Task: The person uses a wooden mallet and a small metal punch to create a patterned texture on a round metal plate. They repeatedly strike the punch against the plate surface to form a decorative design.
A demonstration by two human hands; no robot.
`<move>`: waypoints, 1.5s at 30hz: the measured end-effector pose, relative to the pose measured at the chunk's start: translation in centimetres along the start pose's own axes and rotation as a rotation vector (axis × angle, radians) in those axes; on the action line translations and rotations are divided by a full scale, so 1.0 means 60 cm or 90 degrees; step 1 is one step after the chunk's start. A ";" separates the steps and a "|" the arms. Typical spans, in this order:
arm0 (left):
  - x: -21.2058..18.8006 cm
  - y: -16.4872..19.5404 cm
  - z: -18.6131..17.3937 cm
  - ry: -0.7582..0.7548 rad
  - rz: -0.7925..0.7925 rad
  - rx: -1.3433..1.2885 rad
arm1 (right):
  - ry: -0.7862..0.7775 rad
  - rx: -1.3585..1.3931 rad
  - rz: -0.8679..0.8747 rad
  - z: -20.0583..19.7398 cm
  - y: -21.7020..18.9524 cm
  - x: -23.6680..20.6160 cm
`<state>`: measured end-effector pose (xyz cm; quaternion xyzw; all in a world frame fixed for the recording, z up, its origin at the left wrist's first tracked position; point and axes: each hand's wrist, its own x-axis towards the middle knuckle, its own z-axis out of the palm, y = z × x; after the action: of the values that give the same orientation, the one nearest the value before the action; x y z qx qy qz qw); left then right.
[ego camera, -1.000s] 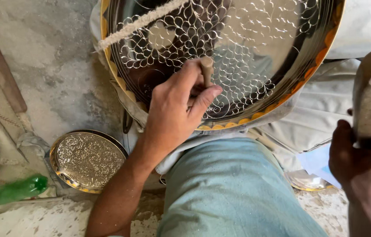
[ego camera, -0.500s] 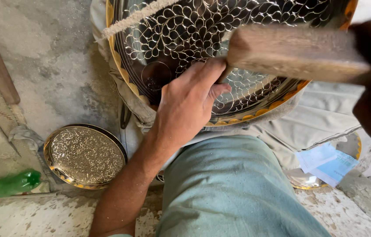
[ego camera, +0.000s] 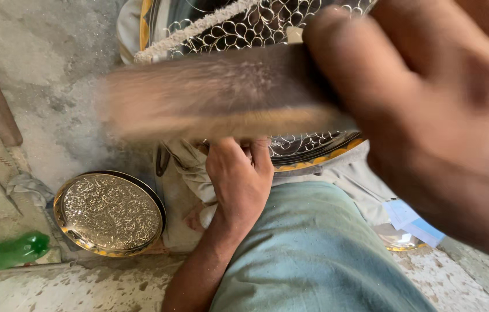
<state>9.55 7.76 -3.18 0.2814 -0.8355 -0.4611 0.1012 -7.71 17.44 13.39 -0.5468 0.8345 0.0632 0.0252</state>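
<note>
Since half a second ago, the wooden mallet (ego camera: 221, 92), clamped in the right hand (ego camera: 429, 115), has been swung across, blurred. The engraved tray (ego camera: 308, 147) is steadied on the lap by the closed left hand (ego camera: 241, 182), its scale pattern shiny.

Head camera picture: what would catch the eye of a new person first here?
The right hand fills the upper right, very close, holding a blurred wooden block across the middle. Below it, the left hand rests at the edge of a large patterned metal tray. A smaller engraved round tray lies on the floor at lower left.
</note>
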 end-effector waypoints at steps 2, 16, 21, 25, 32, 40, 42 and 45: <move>0.003 0.000 0.002 0.004 0.008 -0.017 | 0.011 -0.003 -0.013 0.002 0.000 0.001; 0.078 0.006 0.003 -0.304 0.211 -0.011 | -0.111 0.266 0.417 0.126 0.051 -0.147; 0.108 0.013 0.003 -0.468 0.318 0.006 | -0.004 0.382 0.480 0.161 -0.004 -0.253; 0.128 0.037 0.001 -0.649 0.319 0.119 | 0.043 0.436 0.638 0.207 -0.094 -0.308; 0.119 0.053 0.004 -0.629 0.332 0.167 | 0.050 0.276 0.580 0.219 -0.119 -0.310; 0.017 0.037 -0.029 -0.079 -0.011 -0.126 | 0.124 0.522 0.590 0.153 -0.018 -0.225; 0.003 0.026 -0.017 -0.038 0.012 -0.070 | 0.125 0.443 0.440 0.129 0.003 -0.181; -0.007 0.012 -0.009 -0.026 -0.020 -0.066 | 0.085 0.280 0.285 0.080 0.013 -0.111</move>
<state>9.84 7.92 -2.28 0.2793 -0.8080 -0.5107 0.0911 -5.90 24.42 9.42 -0.3342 0.9275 -0.1507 0.0735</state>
